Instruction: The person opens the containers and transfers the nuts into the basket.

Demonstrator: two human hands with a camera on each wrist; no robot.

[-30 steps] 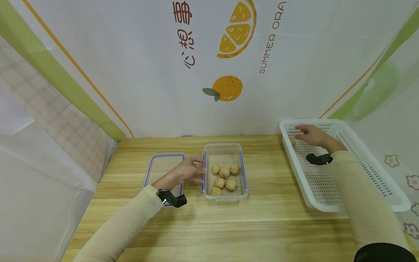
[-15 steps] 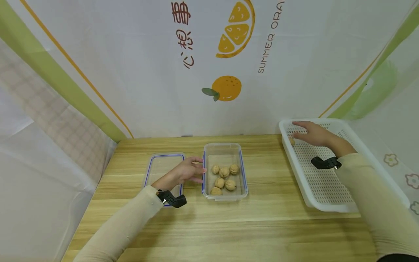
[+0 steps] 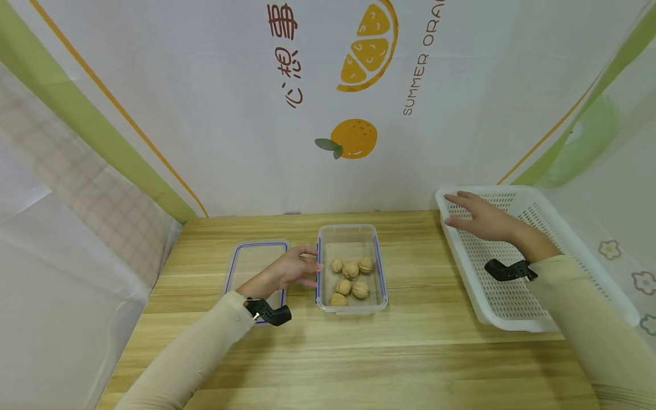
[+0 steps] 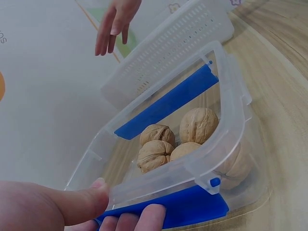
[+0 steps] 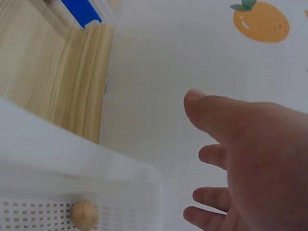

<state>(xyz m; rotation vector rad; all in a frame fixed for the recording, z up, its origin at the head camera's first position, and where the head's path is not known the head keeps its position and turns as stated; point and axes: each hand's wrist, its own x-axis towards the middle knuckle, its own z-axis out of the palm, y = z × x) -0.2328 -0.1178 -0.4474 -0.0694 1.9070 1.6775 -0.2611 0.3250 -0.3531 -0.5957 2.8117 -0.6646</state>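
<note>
A clear plastic food container [image 3: 351, 235] with blue clip flaps stands on the table, several walnuts [image 3: 351, 270] inside. My left hand [image 3: 294, 266] holds its left side; in the left wrist view the thumb is at the rim and the fingers touch the blue flap [image 4: 192, 208]. My right hand [image 3: 484, 219] hovers over the far left corner of a white perforated basket [image 3: 517, 290], fingers spread, nothing held. One walnut [image 5: 84, 214] lies in the basket in the right wrist view; the hand hides it in the head view.
A clear lid with a blue seal [image 3: 256, 256] lies flat left of the container, partly under my left wrist. A printed cloth [image 3: 246, 159] hangs along the table's back edge. Wooden tabletop [image 3: 410, 364] runs between container and basket.
My right hand has shifted slightly left over the basket's corner and its fingers have spread, covering the walnut there. My left hand and the container have stayed in place.
</note>
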